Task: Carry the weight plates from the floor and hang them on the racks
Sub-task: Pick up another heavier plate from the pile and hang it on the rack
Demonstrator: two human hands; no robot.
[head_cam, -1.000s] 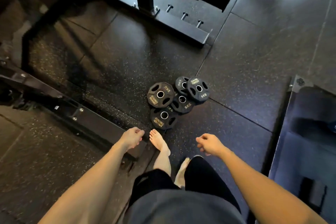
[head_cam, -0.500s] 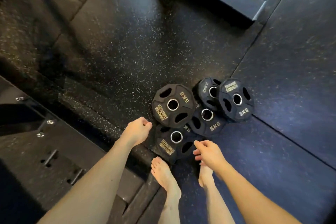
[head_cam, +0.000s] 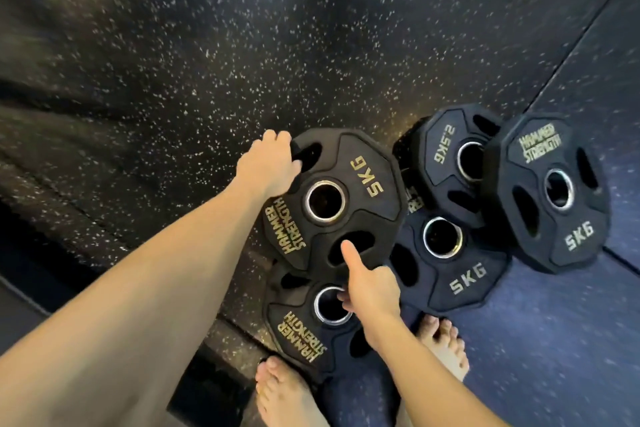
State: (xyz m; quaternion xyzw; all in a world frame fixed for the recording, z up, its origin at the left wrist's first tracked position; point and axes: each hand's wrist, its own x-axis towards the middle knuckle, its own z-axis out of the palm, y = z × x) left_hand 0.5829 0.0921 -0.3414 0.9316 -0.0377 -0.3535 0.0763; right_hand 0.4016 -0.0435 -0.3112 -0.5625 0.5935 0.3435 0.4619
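Several black Hammer Strength weight plates lie overlapping on the rubber floor. The top 5 kg plate (head_cam: 360, 180) rests partly on another plate (head_cam: 298, 333) nearer my feet. My left hand (head_cam: 268, 166) grips its upper-left rim, fingers curled into a grip slot. My right hand (head_cam: 369, 284) is at its lower edge, with the thumb laid at the lower slot and the fingers curled below. To the right lie a 5 kg plate (head_cam: 464, 281), a 2.5 kg plate (head_cam: 445, 149) and one more 5 kg plate (head_cam: 578, 239). No rack is in view.
My bare feet (head_cam: 287, 395) stand just behind the plates, the right foot (head_cam: 446, 347) touching the pile's near edge. A dark raised strip (head_cam: 207, 388) crosses the lower left. Speckled rubber floor (head_cam: 207, 62) spreads beyond the plates.
My head has dropped much closer to the plates. Both hands have reached forward from above the pile onto the top 5 kg plate. The metal frame at the top has left the view.
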